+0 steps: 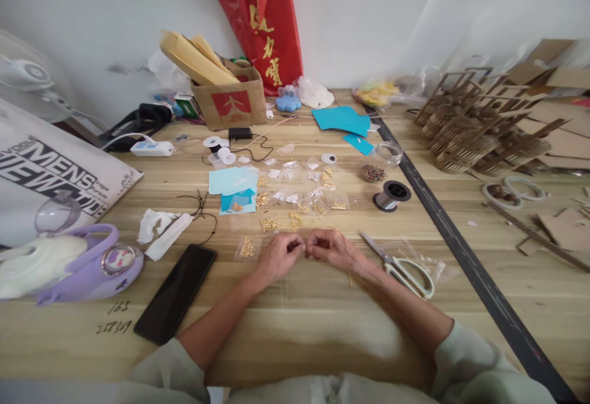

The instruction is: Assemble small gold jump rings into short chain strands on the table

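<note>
My left hand [282,255] and my right hand [332,249] meet fingertip to fingertip above the front of the wooden table [304,330]. Both are closed in a pinch, and whatever lies between the fingers is too small to make out. Left of my left hand is a small bag of gold beads [247,247]. Just beyond the hands lie loose gold beads [270,225] and small clear bags of gold and silver findings [338,205]. Scissors [400,267] with pale handles rest beside my right forearm, blades pointing away from me.
A black phone [176,293] lies by my left forearm, near a purple bottle [101,265]. A wire spool [391,196] and a bowl of dark beads [373,173] stand to the right. Blue cards [341,120], a cardboard box [230,99] and wooden chair-like pieces [479,121] are farther back.
</note>
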Motion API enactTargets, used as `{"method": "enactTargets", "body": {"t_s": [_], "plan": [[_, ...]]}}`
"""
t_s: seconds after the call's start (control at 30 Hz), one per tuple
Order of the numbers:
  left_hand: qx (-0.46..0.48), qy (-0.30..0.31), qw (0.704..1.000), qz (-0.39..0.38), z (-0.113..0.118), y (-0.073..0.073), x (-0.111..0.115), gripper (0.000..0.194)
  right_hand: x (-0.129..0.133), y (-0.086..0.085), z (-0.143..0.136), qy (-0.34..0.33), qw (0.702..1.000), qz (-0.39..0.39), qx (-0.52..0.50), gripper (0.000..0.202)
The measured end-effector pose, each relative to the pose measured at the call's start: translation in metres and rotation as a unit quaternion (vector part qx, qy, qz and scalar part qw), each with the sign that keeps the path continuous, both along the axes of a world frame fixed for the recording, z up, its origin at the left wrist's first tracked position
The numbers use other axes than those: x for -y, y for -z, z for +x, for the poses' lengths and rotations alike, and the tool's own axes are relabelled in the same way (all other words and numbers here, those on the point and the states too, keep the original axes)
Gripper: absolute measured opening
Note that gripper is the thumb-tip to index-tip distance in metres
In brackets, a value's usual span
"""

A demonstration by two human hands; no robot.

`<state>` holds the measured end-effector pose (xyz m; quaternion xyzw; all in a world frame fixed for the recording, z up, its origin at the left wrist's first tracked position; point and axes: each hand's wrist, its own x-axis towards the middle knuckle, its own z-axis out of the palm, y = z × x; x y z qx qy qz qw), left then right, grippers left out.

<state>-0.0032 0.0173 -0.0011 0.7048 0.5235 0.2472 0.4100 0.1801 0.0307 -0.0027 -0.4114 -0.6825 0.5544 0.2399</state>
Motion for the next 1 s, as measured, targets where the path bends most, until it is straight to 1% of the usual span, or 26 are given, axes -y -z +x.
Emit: {"method": "enactTargets", "body": {"t_s": [0.2,0.3,0.53,0.7,0.87,1.0], "plan": [[0.117,-0.007,0.989,-0.089,-0.003,0.006,-0.003,0.016,0.003,-0.002,-0.002,0.008,1.000,0.020,0.014,0.010],[0.147,-0.013,0.983,-0.108,-0.004,0.008,-0.004,0.020,0.003,-0.001,-0.003,0.012,1.000,0.021,0.019,0.011],[0.187,-0.001,0.971,-0.148,-0.005,0.012,-0.006,0.030,0.002,0.000,-0.003,0.016,0.999,0.035,0.032,0.011],[0.197,-0.001,0.964,-0.179,-0.005,0.007,-0.008,0.032,0.003,-0.001,-0.004,0.020,0.998,0.039,0.044,0.010],[0.190,-0.002,0.965,-0.182,-0.004,0.001,-0.008,0.032,0.005,-0.006,-0.004,0.027,0.995,0.060,0.075,0.011],[0.186,0.002,0.966,-0.177,-0.004,0.001,-0.007,0.034,0.007,-0.011,-0.005,0.026,0.989,0.095,0.114,0.011]]}}
